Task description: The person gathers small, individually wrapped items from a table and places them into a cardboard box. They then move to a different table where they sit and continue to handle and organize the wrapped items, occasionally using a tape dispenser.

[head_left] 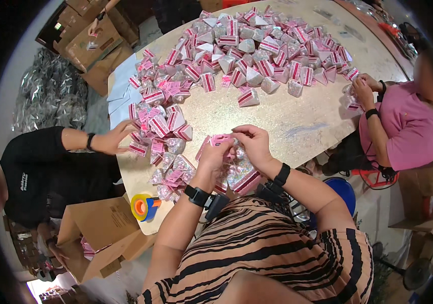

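At the near edge of the table, my left hand (215, 158) is closed around a pink card tag (220, 139) and the top of a silvery, glittery cake-slice-shaped piece (241, 172). The piece hangs below my fingers, its pink and white striped side toward my body. Right beside it, my right hand (257, 148) has thumb and forefinger pinched together near the tag's right end. What that pinch holds is too small to make out. More tagged slices (168, 172) lie close by my left wrist.
A big heap of similar slices (262, 45) covers the table's (211, 109) far side. At left, a co-worker's hand (110, 139) reaches to the pile; at right, another person's hands (363, 91) hold a slice. A tape roll (140, 206) sits near an open carton (100, 223).
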Action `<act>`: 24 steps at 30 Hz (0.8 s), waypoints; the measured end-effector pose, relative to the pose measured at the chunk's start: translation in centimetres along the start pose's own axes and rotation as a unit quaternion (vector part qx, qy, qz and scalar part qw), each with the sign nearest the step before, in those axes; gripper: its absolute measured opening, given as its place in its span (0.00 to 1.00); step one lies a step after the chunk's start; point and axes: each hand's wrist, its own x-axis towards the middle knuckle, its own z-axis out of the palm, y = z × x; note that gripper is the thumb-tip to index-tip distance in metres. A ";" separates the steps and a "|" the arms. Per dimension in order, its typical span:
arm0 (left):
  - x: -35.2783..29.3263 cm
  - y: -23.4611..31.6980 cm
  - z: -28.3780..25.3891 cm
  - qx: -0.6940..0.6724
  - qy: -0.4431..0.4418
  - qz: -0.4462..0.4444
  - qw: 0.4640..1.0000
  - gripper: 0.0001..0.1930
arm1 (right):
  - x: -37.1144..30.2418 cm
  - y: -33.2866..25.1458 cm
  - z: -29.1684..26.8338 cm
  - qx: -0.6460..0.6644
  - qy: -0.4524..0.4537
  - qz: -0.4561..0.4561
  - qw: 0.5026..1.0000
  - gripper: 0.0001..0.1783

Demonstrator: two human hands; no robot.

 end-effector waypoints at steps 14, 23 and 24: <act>0.3 0.6 0.8 0.012 0.001 -0.018 1.000 0.05 | 0.1 -0.9 -0.5 -0.005 0.013 0.020 1.000 0.09; 1.0 0.3 0.2 0.055 -0.024 -0.005 0.998 0.05 | 1.5 0.2 -2.5 -0.040 -0.054 -0.022 0.997 0.10; 1.0 0.3 0.2 0.049 -0.020 -0.011 0.999 0.05 | 1.7 -0.1 -2.5 -0.083 -0.089 -0.016 0.993 0.11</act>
